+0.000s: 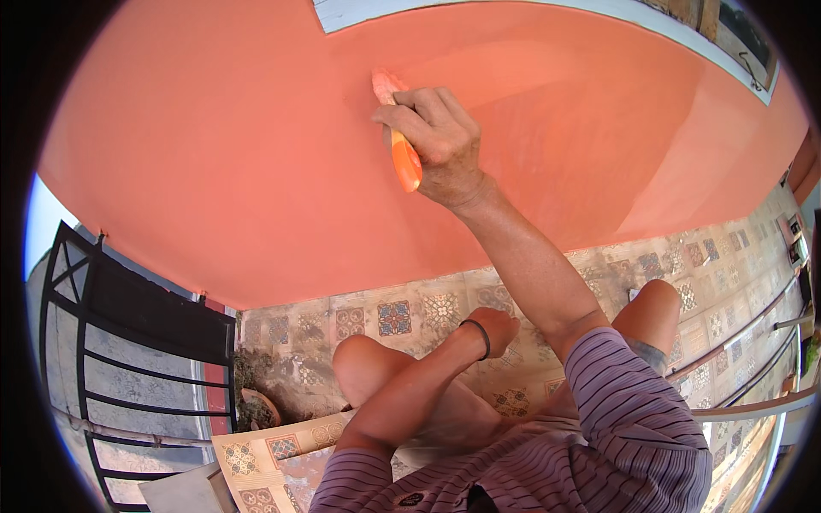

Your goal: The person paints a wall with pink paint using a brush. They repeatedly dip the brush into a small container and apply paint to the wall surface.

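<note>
In the head view my right hand (442, 138) is closed around a paintbrush (405, 163) with an orange and pale wooden handle. Pinkish-coral paint coats its bristles, which touch the coral-painted wall (256, 160) below the left corner of a white window frame (449, 3). To the right of the brush, parts of the wall show a deeper orange, others a lighter pink. My left hand (500, 332), with a black band at the wrist, hangs low between my knees, its fingers curled; whether it holds anything cannot be told.
Patterned floor tiles (442, 308) run along the wall's foot. A black metal gate (157, 320) stands at the left, near a potted plant (256, 407). A tiled ledge (263, 455) lies at lower left. Long rails (737, 336) cross the right side.
</note>
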Demonstrator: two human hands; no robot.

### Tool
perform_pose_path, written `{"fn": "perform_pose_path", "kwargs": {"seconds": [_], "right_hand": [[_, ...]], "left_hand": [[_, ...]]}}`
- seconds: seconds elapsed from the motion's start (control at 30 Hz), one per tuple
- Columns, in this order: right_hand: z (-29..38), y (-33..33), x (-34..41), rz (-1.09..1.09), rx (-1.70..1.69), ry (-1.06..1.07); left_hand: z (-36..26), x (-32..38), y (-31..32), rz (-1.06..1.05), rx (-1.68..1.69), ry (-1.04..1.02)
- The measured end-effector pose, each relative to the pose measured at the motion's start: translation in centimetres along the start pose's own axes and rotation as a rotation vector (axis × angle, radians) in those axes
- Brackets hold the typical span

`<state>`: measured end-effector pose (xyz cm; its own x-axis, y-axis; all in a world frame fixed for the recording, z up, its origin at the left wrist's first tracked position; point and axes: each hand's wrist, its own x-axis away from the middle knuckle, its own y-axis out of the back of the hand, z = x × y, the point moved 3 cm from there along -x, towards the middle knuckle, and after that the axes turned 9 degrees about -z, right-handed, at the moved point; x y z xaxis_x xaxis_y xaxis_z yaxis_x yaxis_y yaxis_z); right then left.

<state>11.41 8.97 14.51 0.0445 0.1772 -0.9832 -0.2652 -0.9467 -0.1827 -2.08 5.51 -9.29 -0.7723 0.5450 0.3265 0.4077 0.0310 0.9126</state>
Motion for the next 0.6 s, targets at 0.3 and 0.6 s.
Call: {"fn": "perform_pose_path", "kwargs": {"seconds": [0.3,0.6], "right_hand": [[-12.0,14.3,-6.3,-0.366,-0.132,-0.428],[-0.2,-0.9,-4.7,-0.071,0.159,0.136]], "left_hand": [[-0.7,0.1,-0.6,-0.015,0.031,-0.036],[0.0,-1.5,-0.7,-0.065,0.01,-0.063]]}}
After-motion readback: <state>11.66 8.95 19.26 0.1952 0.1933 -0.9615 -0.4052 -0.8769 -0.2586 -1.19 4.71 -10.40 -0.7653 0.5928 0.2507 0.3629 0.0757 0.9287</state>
